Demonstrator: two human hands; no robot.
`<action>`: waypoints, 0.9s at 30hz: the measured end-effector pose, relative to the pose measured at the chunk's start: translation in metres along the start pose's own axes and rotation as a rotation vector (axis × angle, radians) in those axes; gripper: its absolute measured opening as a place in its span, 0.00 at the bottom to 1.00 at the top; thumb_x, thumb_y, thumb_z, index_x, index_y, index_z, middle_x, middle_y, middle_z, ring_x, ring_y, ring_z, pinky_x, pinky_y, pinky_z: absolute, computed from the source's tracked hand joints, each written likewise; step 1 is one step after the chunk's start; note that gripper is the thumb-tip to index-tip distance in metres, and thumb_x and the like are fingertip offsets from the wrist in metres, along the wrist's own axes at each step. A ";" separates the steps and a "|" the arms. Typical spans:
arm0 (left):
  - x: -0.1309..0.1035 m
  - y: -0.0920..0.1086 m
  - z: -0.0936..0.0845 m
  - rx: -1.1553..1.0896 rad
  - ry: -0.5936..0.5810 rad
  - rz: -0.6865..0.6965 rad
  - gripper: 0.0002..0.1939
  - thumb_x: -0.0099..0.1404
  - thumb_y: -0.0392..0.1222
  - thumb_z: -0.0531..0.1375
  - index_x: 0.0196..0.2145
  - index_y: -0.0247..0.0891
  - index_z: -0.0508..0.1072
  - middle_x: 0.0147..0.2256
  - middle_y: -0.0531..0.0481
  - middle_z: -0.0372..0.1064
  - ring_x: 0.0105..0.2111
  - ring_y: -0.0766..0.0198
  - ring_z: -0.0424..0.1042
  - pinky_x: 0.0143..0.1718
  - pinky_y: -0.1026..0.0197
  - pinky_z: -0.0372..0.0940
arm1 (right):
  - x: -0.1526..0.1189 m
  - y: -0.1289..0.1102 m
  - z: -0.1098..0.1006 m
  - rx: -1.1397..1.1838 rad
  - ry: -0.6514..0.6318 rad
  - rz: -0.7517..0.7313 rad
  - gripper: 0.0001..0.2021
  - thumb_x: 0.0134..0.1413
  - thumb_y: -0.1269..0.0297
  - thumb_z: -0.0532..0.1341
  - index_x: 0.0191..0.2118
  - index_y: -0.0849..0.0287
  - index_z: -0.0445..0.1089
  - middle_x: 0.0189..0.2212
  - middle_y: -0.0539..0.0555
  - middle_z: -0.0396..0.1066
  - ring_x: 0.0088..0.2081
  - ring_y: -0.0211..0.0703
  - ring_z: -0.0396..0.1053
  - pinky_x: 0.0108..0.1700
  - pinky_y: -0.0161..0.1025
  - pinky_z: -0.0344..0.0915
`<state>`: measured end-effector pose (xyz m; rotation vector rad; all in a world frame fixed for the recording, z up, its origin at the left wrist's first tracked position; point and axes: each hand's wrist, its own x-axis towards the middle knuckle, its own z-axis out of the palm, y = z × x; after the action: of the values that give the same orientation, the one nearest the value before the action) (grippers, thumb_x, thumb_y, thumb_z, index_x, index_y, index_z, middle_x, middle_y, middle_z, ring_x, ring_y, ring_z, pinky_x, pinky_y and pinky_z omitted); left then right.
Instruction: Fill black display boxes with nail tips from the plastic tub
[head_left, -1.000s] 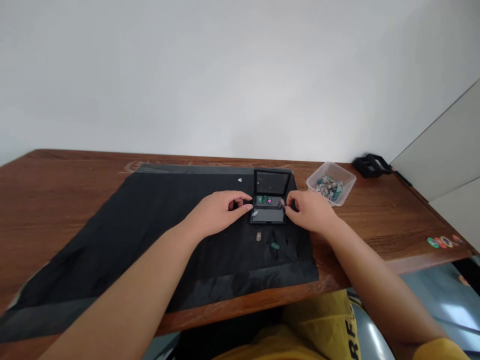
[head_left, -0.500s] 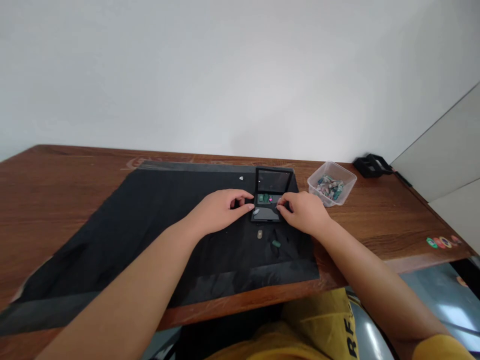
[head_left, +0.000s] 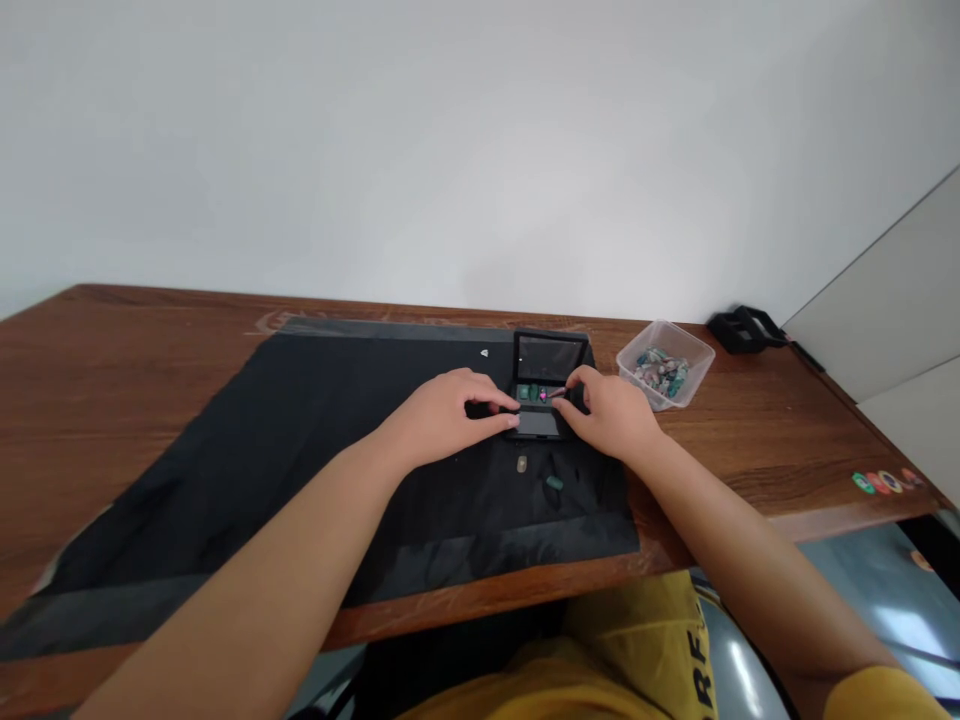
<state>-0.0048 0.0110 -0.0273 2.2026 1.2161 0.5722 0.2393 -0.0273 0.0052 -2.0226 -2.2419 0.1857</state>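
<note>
A small black case [head_left: 551, 337] stands on the black mat with its lid raised. Green stones [head_left: 529, 392] and a pink piece [head_left: 544, 395] lie in its back row, and its front part has a grey surface [head_left: 536, 424]. At the case's left edge is my left hand [head_left: 442, 420], thumb and forefinger a little apart, nothing visible between them. My right hand [head_left: 611, 412] rests at the right side, thumb and forefinger apart. A small pinkish piece [head_left: 557, 393] lies by its thumb tip; whether they touch is unclear.
A clear plastic tub [head_left: 697, 372] of mixed stones stands right of the black mat [head_left: 315, 430]. A pale stone [head_left: 521, 464], a green stone [head_left: 554, 482] and a white piece [head_left: 484, 353] lie on the mat. Black holders [head_left: 739, 330] sit back right.
My left fingertips have moved right over the case's left part, where a pale stone showed before. My right forefinger has lifted away from the thumb, and a pinkish piece now shows there.
</note>
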 end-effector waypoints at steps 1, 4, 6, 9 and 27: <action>0.000 0.000 0.001 0.009 -0.002 0.039 0.17 0.64 0.61 0.65 0.41 0.50 0.87 0.38 0.49 0.81 0.42 0.53 0.75 0.46 0.53 0.68 | 0.000 0.000 0.000 0.005 -0.003 0.005 0.17 0.70 0.49 0.61 0.53 0.55 0.74 0.39 0.55 0.81 0.39 0.49 0.77 0.34 0.40 0.55; 0.001 -0.002 0.002 0.027 0.002 0.085 0.15 0.65 0.59 0.66 0.39 0.51 0.88 0.39 0.49 0.82 0.42 0.53 0.75 0.47 0.52 0.69 | 0.000 -0.001 0.000 0.019 -0.011 -0.005 0.16 0.71 0.50 0.60 0.52 0.56 0.74 0.38 0.56 0.81 0.39 0.49 0.77 0.35 0.39 0.56; 0.001 -0.004 0.003 0.034 0.007 0.083 0.15 0.65 0.59 0.66 0.40 0.51 0.88 0.39 0.49 0.82 0.43 0.53 0.75 0.47 0.52 0.69 | 0.000 -0.002 0.001 0.032 -0.005 -0.019 0.16 0.71 0.51 0.60 0.53 0.56 0.75 0.37 0.56 0.80 0.39 0.49 0.76 0.35 0.39 0.57; 0.001 -0.005 0.003 0.033 0.012 0.084 0.16 0.65 0.60 0.66 0.42 0.51 0.88 0.41 0.49 0.82 0.44 0.53 0.75 0.48 0.52 0.70 | 0.000 -0.003 0.004 0.060 -0.005 -0.032 0.16 0.70 0.52 0.60 0.53 0.56 0.75 0.37 0.56 0.80 0.38 0.48 0.76 0.36 0.39 0.58; 0.000 -0.005 -0.004 0.076 0.017 -0.003 0.20 0.64 0.64 0.64 0.42 0.51 0.87 0.39 0.49 0.80 0.41 0.54 0.76 0.42 0.55 0.68 | 0.004 0.005 0.007 0.173 -0.023 -0.137 0.14 0.69 0.65 0.60 0.53 0.53 0.82 0.34 0.52 0.80 0.35 0.44 0.73 0.39 0.38 0.61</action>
<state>-0.0106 0.0139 -0.0274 2.2628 1.2693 0.5530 0.2426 -0.0227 -0.0030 -1.7827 -2.2795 0.3775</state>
